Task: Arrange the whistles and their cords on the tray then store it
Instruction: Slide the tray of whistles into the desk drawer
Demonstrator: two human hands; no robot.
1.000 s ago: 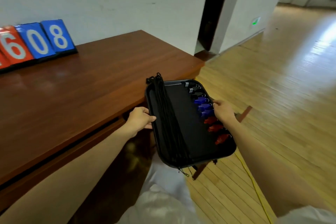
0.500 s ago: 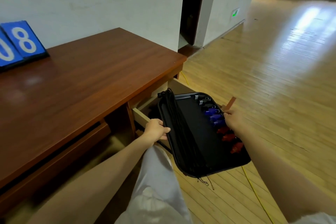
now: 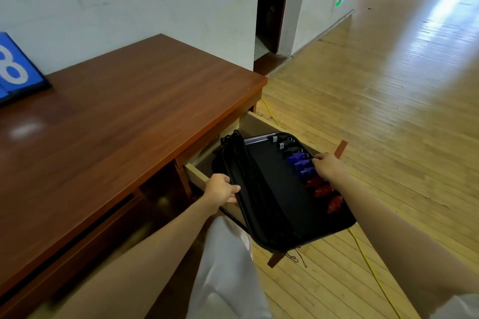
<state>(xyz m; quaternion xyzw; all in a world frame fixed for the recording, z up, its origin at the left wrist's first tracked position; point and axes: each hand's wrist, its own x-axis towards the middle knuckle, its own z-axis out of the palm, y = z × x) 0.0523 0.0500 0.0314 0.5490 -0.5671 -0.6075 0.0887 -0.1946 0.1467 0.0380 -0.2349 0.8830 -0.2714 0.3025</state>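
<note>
Lowered over the open drawer (image 3: 197, 173), the tray (image 3: 280, 189) — left hand (image 3: 220, 189) and right hand (image 3: 328, 166), fingers (image 3: 320, 156) curled round its edges.

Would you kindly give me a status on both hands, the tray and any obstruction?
Left hand and right hand grip tray by opposite rims. Whistles and cords aboard, tray over open drawer. No obstruction visible.
</note>
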